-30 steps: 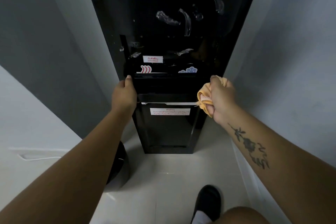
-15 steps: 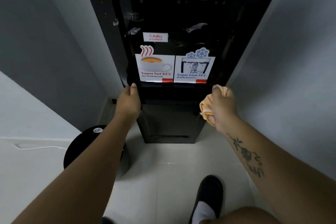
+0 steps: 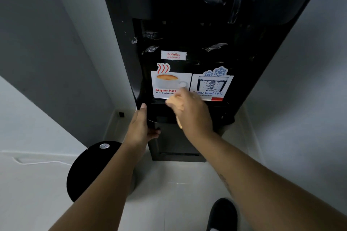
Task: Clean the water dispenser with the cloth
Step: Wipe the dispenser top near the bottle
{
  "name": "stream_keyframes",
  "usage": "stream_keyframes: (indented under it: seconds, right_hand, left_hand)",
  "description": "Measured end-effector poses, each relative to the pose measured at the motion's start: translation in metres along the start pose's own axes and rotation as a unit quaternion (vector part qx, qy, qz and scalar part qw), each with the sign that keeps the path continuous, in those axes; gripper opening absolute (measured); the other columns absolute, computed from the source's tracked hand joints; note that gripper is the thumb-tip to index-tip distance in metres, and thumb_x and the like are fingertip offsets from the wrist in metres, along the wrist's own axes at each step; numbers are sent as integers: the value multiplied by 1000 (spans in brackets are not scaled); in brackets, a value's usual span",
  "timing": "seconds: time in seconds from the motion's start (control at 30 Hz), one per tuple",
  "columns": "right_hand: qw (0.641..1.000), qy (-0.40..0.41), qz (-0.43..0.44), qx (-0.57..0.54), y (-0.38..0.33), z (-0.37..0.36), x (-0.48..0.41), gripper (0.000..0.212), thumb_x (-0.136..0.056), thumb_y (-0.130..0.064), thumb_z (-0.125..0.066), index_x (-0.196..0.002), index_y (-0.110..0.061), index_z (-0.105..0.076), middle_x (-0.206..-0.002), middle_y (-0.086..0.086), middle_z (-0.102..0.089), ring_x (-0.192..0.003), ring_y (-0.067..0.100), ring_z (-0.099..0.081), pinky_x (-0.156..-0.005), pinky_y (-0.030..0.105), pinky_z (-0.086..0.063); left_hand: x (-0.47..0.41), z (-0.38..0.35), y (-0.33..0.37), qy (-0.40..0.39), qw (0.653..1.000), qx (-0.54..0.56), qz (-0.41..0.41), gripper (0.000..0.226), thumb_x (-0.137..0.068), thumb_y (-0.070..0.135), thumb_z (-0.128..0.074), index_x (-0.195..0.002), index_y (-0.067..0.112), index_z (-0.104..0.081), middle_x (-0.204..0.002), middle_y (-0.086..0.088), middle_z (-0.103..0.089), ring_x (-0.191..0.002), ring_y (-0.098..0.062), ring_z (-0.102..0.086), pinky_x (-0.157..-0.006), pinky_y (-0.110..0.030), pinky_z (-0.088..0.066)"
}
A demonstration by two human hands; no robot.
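Observation:
A tall black water dispenser (image 3: pixel 187 15) stands in a narrow gap between two grey walls, its glossy front smeared with streaks. Two stickers, a hot cup and a cold glass, sit on its front panel (image 3: pixel 210 84). My left hand (image 3: pixel 140 125) grips the dispenser's left edge just below the stickers. My right hand (image 3: pixel 193 112) holds a bunched orange cloth (image 3: pixel 173 104) against the lower edge of the stickers; most of the cloth is hidden under the hand.
A round black lidded bin (image 3: pixel 88 170) stands on the pale floor left of the dispenser. My black shoe (image 3: pixel 223 214) shows at the bottom right. Grey walls close in on both sides.
My right hand has swung left with the cloth, from the dispenser's right edge onto the front by the stickers. My left hand stays on the left edge. The view has tilted up a little.

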State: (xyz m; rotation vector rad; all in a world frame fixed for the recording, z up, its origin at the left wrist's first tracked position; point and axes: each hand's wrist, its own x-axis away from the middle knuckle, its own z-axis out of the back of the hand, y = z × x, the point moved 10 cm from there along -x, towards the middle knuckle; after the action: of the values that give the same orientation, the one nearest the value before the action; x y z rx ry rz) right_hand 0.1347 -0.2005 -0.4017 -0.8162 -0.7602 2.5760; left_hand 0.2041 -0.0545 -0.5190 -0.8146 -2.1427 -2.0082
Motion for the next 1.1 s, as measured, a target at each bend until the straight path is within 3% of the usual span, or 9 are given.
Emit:
stream_keyframes:
  seconds: [0.07, 0.2, 0.33, 0.5, 0.6, 0.7, 0.97, 1.03, 1.1]
  right_hand:
    - [997, -55, 51, 1, -31, -25, -3, 23, -88, -33, -69, -99, -13, -65, -102, 3, -65, -97, 20, -55, -76, 36, -46]
    - [966, -215, 146, -3, -50, -55, 14, 37, -100, -41, -46, -121, -17, -65, -130, -1, -60, -130, 14, -43, -106, 32, -37]
    - [949, -282, 141, 21, -5, -30, 29, 32, -100, -42, -45, -125, -31, -63, -117, -6, -56, -112, 13, -48, -91, 35, -42]
    - [924, -348, 37, 151, 76, 18, 27, 29, -102, -45, -35, -92, -30, -58, -94, -7, -45, -95, 15, -45, -86, 42, -43]
    - [946, -307, 4, 108, 66, 14, 12, 18, -98, -37, -50, -84, -28, -56, -92, -5, -53, -90, 19, -53, -78, 38, -46]
    - [986, -159, -45, -4, 34, -2, 2, 13, -88, -33, -68, -86, -22, -62, -86, -4, -61, -77, 15, -56, -61, 29, -41]
    - [932, -357, 25, -52, -1, -37, 10, 18, -92, -36, -63, -102, -22, -70, -95, -1, -61, -88, 13, -58, -77, 34, -48]
    - [938, -343, 44, 14, 19, -17, 8, 15, -91, -33, -65, -99, -21, -69, -92, -2, -55, -84, 15, -55, -69, 32, -41]
    - [969, -226, 66, 73, 31, 17, 1, 14, -86, -29, -71, -96, -19, -68, -90, -1, -51, -80, 17, -52, -62, 29, -37]
  left_hand:
    - [-2, 0, -1, -15, 1000, 13, -1, 50, -101, 55, -37, -120, 15, -60, -103, -15, -65, -59, -21, -60, -54, -28, -52]
    - [1, -6, -2, -79, 996, 47, 8, 47, -103, 47, -36, -114, 12, -66, -106, -17, -70, -94, -28, -66, -87, -44, -50]
    - [2, -8, -5, -86, 992, 84, 33, 40, -100, 48, -42, -108, 16, -65, -76, -2, -73, -68, -20, -62, -70, -34, -49]
    - [3, -11, 4, -83, 994, 69, 32, 39, -103, 47, -38, -121, 20, -60, -88, 0, -78, -85, -27, -75, -71, -39, -59]
    - [7, -13, 6, -66, 995, 67, 39, 43, -104, 47, -35, -129, 21, -57, -101, -2, -75, -92, -27, -74, -68, -38, -61]
    - [13, -15, 1, -69, 991, 104, 51, 46, -102, 49, -39, -130, 19, -58, -107, -5, -75, -97, -27, -73, -67, -36, -61]
    - [11, -17, 5, -94, 988, 113, 45, 44, -102, 46, -41, -128, 15, -60, -109, -8, -75, -102, -27, -72, -76, -41, -62]
    - [10, -16, 4, -99, 987, 114, 46, 42, -102, 45, -42, -128, 17, -60, -109, -6, -75, -102, -28, -72, -74, -41, -61]
    - [11, -15, 4, -101, 987, 117, 48, 42, -102, 45, -42, -129, 18, -59, -113, -7, -74, -103, -29, -71, -74, -41, -61]
